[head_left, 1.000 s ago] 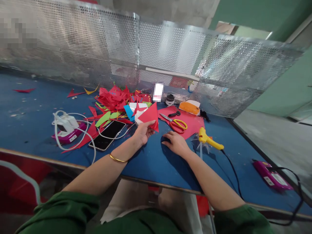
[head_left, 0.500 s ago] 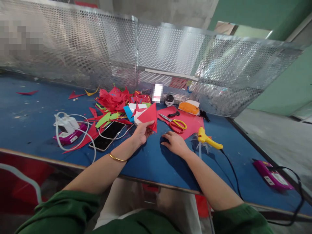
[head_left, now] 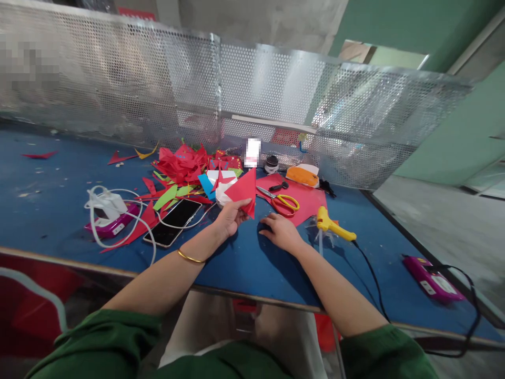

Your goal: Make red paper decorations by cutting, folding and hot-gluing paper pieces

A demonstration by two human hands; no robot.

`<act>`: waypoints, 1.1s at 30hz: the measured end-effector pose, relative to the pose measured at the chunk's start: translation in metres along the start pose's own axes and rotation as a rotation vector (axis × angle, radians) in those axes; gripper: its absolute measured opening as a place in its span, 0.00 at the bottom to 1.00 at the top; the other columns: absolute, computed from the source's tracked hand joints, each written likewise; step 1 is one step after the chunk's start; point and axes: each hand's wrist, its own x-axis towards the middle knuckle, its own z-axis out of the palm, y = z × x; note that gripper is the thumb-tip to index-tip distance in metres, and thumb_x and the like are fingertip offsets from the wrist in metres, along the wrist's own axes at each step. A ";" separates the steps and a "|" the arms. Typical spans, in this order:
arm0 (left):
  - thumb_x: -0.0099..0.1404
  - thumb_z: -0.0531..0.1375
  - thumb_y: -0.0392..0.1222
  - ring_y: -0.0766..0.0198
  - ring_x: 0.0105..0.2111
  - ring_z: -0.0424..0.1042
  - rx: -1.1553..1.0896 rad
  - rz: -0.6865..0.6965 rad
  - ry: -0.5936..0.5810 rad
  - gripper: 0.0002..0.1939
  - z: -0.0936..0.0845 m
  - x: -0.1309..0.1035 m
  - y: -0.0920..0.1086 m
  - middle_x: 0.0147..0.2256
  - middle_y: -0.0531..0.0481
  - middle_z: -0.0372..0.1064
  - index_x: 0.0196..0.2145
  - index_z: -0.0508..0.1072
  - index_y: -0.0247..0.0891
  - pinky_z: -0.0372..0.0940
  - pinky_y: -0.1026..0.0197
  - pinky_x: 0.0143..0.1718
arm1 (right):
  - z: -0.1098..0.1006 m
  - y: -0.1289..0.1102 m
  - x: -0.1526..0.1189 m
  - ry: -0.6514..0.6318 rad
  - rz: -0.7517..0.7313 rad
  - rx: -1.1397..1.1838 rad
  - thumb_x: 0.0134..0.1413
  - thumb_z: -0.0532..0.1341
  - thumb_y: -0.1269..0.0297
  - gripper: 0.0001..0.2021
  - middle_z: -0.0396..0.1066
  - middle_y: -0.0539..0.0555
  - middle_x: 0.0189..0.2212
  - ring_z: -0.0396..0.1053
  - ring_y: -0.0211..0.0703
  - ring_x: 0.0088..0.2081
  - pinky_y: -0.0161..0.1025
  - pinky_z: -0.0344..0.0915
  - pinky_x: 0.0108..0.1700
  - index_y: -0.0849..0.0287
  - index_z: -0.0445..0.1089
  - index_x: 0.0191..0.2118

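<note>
Folded red paper [head_left: 244, 190] is pinched between the thumb and fingers of my left hand [head_left: 231, 217], raised a little above the blue table [head_left: 236, 263]. My right hand [head_left: 281, 231] rests on the table with its fingers apart and nothing in it. Just beyond that hand, scissors [head_left: 284, 204] with red and yellow handles lie on a flat red sheet [head_left: 311, 202]. To its right is a yellow glue gun [head_left: 335, 226].
A phone [head_left: 173, 222], a white cable and a purple power strip [head_left: 118, 223] lie at the left. Red and green paper scraps [head_left: 183, 163] are heaped behind them. Another purple strip [head_left: 434, 281] is at the right. A perforated metal screen [head_left: 268, 84] stands along the back.
The view has shifted slightly. The red paper in my left hand is tilted a little more upright. My right hand stays in the same place on the table.
</note>
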 end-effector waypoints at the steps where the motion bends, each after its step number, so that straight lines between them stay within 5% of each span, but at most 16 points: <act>1: 0.55 0.67 0.31 0.70 0.16 0.69 0.000 0.000 -0.004 0.05 0.000 0.000 0.000 0.22 0.51 0.74 0.30 0.74 0.32 0.61 0.69 0.16 | 0.000 0.000 0.000 -0.001 -0.001 0.000 0.62 0.61 0.59 0.17 0.72 0.58 0.48 0.69 0.46 0.49 0.39 0.63 0.49 0.59 0.72 0.53; 33: 0.56 0.66 0.31 0.69 0.18 0.70 0.049 0.003 -0.056 0.02 0.000 0.002 -0.004 0.23 0.48 0.75 0.30 0.76 0.31 0.63 0.68 0.19 | 0.000 0.002 0.001 -0.004 -0.016 -0.033 0.62 0.61 0.58 0.17 0.72 0.58 0.47 0.70 0.46 0.48 0.38 0.64 0.48 0.58 0.72 0.53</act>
